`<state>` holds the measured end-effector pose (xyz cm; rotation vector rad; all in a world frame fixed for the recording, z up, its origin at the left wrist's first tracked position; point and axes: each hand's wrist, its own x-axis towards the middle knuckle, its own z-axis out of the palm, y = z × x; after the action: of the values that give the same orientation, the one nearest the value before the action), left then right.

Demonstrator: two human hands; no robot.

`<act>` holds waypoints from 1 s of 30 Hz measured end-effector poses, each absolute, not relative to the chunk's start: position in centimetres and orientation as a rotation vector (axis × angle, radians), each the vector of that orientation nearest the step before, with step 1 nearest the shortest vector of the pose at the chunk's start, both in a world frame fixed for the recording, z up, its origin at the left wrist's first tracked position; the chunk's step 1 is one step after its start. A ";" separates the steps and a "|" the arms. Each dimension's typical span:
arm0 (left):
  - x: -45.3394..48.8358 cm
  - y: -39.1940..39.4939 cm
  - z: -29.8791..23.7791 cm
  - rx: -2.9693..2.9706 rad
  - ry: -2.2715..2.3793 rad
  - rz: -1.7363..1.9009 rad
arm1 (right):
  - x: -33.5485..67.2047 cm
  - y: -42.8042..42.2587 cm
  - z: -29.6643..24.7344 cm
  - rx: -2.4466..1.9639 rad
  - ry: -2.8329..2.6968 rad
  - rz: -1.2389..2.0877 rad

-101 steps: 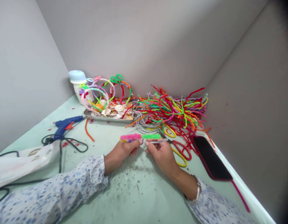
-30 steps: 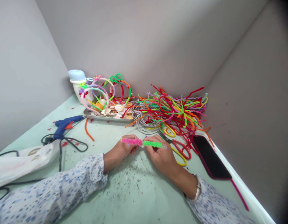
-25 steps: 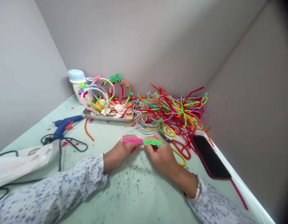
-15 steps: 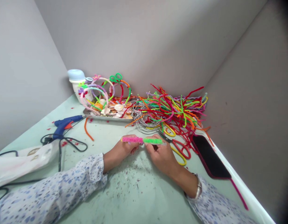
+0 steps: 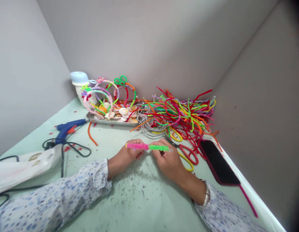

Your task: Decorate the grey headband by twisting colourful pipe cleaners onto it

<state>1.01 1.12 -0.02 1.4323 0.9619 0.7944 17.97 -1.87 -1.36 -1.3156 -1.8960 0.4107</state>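
Shifted lower, a pink-and-green band (image 5: 144, 147) is being pinched by curled left hand (image 5: 127, 158) and right hand (image 5: 168, 161) inside the desk's right edge (image 5: 263, 211).

Left hand (image 5: 133, 152) and right hand (image 5: 162, 158) held close together, fingers (image 5: 139, 156) curled inward
The left arm (image 5: 74, 191) is stretched in from the lower left, the right arm (image 5: 193, 187) from the lower right; a narrow gap is left between the hands.

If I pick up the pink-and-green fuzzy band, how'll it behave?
Band: probably light, being slim; likely not slippery, given its fuzz; perhaps fairly stiff, running nearly straight across left hand and right hand.
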 end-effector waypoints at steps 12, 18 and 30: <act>1.1 1.4 -1.2 1.437 1.066 0.759 | 17.7 -1.4 -2.0 -1.432 -1.808 0.434; 1.1 1.3 -1.1 1.460 1.110 0.728 | 17.7 -1.5 -1.5 -1.446 -1.810 0.543; 0.9 1.3 -0.4 1.589 1.029 0.756 | 17.7 -1.6 -1.6 -1.449 -1.814 0.485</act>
<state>0.92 1.32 -0.42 1.5886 1.0293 0.7556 17.74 -1.61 -1.62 -1.4495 -1.8140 0.4852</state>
